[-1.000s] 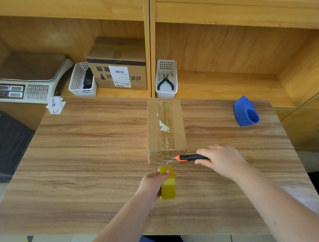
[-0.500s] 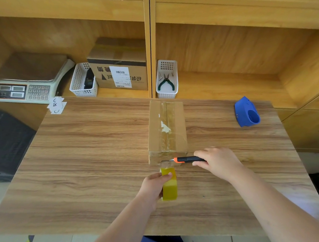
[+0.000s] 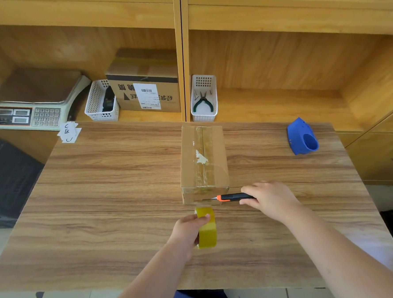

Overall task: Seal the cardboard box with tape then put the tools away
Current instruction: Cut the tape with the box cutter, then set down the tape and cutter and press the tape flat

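Observation:
A small cardboard box point(image 3: 203, 157) stands mid-table, with clear tape running along its top seam and down the near face. My left hand point(image 3: 186, 230) holds a yellow tape roll point(image 3: 206, 227) upright just in front of the box, a short strip of tape stretched from roll to box. My right hand point(image 3: 270, 199) grips a black and orange utility knife point(image 3: 234, 196) whose blade points left at the tape by the box's lower near edge.
A blue tape dispenser point(image 3: 302, 137) lies at the table's far right. On the shelf behind stand a white basket point(image 3: 204, 116) with pliers, another white basket point(image 3: 100, 101), a printed carton point(image 3: 144, 87), a scale point(image 3: 36, 101). Paper slips point(image 3: 68, 133) lie at the table's far left corner.
The knife blade has moved left across the tape below the box's near edge. The roll has stayed almost in place in my left hand.

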`<state>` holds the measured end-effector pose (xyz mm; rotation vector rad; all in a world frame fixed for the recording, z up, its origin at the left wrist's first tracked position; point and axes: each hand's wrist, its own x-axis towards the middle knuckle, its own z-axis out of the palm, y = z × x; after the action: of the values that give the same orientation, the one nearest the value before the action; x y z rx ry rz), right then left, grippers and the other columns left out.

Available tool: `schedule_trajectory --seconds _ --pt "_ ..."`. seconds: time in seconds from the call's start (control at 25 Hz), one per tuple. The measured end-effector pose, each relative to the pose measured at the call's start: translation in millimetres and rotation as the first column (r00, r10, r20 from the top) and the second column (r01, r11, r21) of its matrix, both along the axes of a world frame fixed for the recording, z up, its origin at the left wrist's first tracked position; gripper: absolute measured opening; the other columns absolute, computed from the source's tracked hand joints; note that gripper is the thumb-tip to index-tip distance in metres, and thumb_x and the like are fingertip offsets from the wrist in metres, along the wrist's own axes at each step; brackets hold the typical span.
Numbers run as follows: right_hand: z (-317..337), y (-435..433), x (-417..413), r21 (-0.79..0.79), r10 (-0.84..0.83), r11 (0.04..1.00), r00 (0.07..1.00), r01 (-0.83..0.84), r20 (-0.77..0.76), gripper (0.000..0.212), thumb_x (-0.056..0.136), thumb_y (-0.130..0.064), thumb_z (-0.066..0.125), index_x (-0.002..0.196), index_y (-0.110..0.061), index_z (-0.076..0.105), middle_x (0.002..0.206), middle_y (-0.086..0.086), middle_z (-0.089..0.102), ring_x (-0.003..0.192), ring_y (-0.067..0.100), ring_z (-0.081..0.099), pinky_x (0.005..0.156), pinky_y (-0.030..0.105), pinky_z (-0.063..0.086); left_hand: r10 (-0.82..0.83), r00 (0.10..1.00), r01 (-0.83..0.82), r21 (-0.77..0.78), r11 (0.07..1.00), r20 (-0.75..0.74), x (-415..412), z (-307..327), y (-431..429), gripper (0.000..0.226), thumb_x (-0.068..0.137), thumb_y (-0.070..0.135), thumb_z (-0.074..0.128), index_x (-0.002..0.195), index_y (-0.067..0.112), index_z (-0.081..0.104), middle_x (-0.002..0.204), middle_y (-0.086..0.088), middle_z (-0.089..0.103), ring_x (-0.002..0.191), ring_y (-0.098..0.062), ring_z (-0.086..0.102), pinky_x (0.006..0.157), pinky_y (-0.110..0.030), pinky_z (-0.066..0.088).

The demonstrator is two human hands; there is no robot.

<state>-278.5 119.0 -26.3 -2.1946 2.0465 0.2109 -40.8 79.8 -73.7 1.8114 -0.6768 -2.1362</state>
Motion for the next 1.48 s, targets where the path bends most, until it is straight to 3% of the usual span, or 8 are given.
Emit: schedule_trajectory --seconds 0.28,0.44,0.56,0.68,0.92,1.16,1.36,1.48 --pt "-15.1 14.9 3.0 0.049 -0.12 0.992 0.992 0.117 0.049 0.034 0.091 -0.061 0.044 0.099 -0.031 0.058 0.08 -0.008 0.065 0.073 0.017 0.06 0.054 0.03 0.044 -0.054 0.996 0.057 -0.043 0.997 0.075 13.1 -3.7 6.3 0.039 0.079 0.019 0.081 0.115 0.009 0.069 0.111 -0.019 0.073 0.101 -0.034 0.07 0.096 -0.047 0.055" --pt "-36.6 51.1 -9.5 0.233 -0.402 0.907 0.885 0.35 0.234 0.025 0.085 -0.06 0.056 0.099 -0.039 0.051 0.073 -0.011 0.062 0.059 0.01 0.054 0.047 0.026 0.034 -0.263 0.929 0.32 -0.212 0.923 0.26 21.2 -3.3 8.1 0.005 0.081 0.011 0.07 0.086 0.012 0.068 0.083 -0.01 0.065 0.074 -0.025 0.061 0.067 -0.033 0.051" --pt "-71.1 92.3 -2.5 0.365 -0.592 0.801 0.718 0.474 0.366 0.015 0.09 -0.047 0.058 0.089 -0.039 0.046 0.073 -0.013 0.064 0.057 0.0 0.056 0.048 0.02 0.039 -0.507 0.668 0.722 -0.311 0.618 0.545 34.8 -13.7 14.8 0.011 0.084 0.015 0.054 0.076 0.014 0.046 0.065 0.001 0.044 0.061 -0.02 0.045 0.054 -0.029 0.029" --pt "-101.9 116.2 15.7 0.36 -0.74 0.662 0.501 0.657 0.449 0.014 0.093 -0.038 0.057 0.084 -0.03 0.052 0.079 -0.004 0.064 0.067 0.008 0.058 0.061 0.031 0.045 -0.524 0.269 0.96 -0.181 0.214 0.808 48.6 -27.1 20.5 0.017 0.087 0.016 0.047 0.101 0.015 0.056 0.083 -0.005 0.065 0.088 -0.029 0.061 0.063 -0.029 0.034" --pt "-125.2 117.5 52.4 0.363 -0.799 0.58 0.423 0.73 0.427 0.02 0.099 -0.037 0.045 0.085 -0.024 0.051 0.068 -0.005 0.059 0.061 0.018 0.056 0.053 0.033 0.038 -0.357 -0.115 0.98 0.047 -0.193 0.927 47.6 -59.7 24.5 0.052 0.079 -0.005 0.048 0.129 0.012 0.05 0.115 -0.009 0.069 0.113 -0.03 0.057 0.1 -0.032 0.035" --pt "-132.9 99.8 58.1 0.226 -0.537 0.814 0.842 0.535 -0.058 0.035 0.1 -0.047 0.028 0.111 -0.023 0.051 0.107 -0.002 0.061 0.097 0.023 0.056 0.069 0.033 0.038 -0.407 -0.021 0.982 -0.056 -0.178 0.913 51.6 -66.5 21.2 0.038 0.091 0.018 0.05 0.129 0.017 0.051 0.123 -0.006 0.062 0.12 -0.027 0.05 0.097 -0.032 0.037" --pt "-134.5 89.3 49.5 0.285 -0.388 0.852 0.895 0.439 -0.219 0.04 0.101 -0.047 0.027 0.121 -0.021 0.051 0.12 0.002 0.058 0.107 0.025 0.053 0.08 0.035 0.042 -0.307 0.514 0.857 -0.489 0.16 0.801 68.7 -44.7 -5.8 0.037 0.094 0.043 0.051 0.127 0.028 0.06 0.131 0.007 0.062 0.124 -0.022 0.053 0.106 -0.035 0.04" --pt "-114.4 73.9 42.1 0.162 -0.502 0.856 0.864 0.49 0.037 0.035 0.096 -0.048 0.04 0.117 -0.023 0.053 0.121 -0.002 0.057 0.11 0.021 0.05 0.084 0.033 0.046 -0.169 0.724 0.682 -0.656 0.322 0.669 74.2 -25.5 -38.5 0.054 0.094 0.04 0.057 0.145 0.023 0.045 0.151 -0.001 0.046 0.14 -0.025 0.037 0.116 -0.04 0.028"
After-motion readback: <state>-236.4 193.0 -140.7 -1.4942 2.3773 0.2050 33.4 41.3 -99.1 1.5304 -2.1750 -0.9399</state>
